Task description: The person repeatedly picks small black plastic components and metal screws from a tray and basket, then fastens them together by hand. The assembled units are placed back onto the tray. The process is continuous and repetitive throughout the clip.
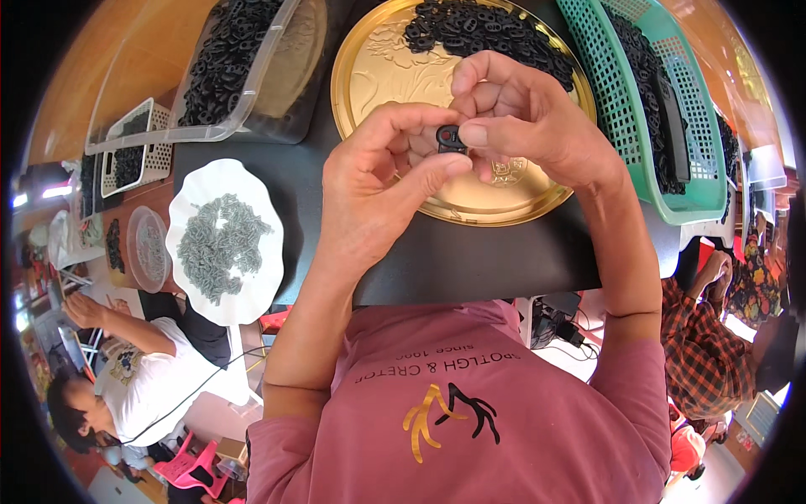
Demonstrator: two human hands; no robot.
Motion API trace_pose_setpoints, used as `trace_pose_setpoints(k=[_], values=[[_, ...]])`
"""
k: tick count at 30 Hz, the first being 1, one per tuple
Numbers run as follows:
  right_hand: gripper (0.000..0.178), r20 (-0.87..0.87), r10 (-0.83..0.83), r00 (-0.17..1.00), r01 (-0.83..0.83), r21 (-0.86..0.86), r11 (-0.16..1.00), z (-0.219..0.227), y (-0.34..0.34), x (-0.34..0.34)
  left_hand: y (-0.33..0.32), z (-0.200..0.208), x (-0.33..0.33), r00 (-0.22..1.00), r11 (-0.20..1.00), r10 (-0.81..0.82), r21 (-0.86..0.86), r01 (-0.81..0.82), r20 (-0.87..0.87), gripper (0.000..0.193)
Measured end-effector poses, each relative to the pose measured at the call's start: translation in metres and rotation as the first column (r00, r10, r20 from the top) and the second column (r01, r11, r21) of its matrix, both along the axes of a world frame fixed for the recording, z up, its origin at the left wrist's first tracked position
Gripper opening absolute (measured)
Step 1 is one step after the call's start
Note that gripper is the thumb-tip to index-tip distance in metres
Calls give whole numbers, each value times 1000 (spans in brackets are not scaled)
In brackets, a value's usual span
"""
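A small black plastic piece (450,137) with a round opening and a reddish spot is pinched between both my hands over the gold tray (378,80). My left hand (378,172) holds it from the left, thumb below and fingers curled behind. From the right, my right hand (537,122) presses its thumb and fingertips against the same piece. Whether the fingers hide anything smaller cannot be made out. Many similar black pieces (495,35) are heaped along the tray's far side. To the left, a white scalloped plate (267,290) bears a pile of small metal springs (222,244).
A clear plastic bin (252,101) of black pieces stands at the far left. A green basket (642,172) with more black pieces and a long dark bar is on the right. Co-workers sit at both sides, one in a white shirt (155,382). Cables (562,328) hang beyond the table edge.
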State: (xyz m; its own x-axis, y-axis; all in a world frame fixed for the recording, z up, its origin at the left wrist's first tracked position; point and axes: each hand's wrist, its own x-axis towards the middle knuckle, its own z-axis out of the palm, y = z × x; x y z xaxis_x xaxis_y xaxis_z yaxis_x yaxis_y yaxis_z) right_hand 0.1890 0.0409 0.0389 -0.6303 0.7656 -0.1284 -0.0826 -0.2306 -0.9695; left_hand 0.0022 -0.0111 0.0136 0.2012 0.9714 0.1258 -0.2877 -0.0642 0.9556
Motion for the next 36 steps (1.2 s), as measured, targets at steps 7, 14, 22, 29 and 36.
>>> trace_pose_setpoints(k=[7, 14, 22, 29, 36], values=[[24, 113, -63, 992, 59, 33, 998, 0, -3, 0, 4, -11, 0, 977, 972, 131, 213, -95, -165, 29], [35, 301, -74, 951, 32, 142, 989, 5, -11, -6, 5, -11, -2, 929, 915, 254, 377, -142, -269, 28], [29, 222, -133, 966, 96, 169, 981, 0, -19, -13, 6, -12, -3, 863, 810, 404, 557, -184, -303, 27], [30, 160, -140, 977, 124, 106, 987, -1, -21, -19, 4, -12, -4, 834, 779, 454, 594, -201, -313, 26], [32, 177, -161, 971, 149, 81, 986, 1, -23, -21, 4, -12, -6, 832, 781, 460, 587, -212, -311, 26]])
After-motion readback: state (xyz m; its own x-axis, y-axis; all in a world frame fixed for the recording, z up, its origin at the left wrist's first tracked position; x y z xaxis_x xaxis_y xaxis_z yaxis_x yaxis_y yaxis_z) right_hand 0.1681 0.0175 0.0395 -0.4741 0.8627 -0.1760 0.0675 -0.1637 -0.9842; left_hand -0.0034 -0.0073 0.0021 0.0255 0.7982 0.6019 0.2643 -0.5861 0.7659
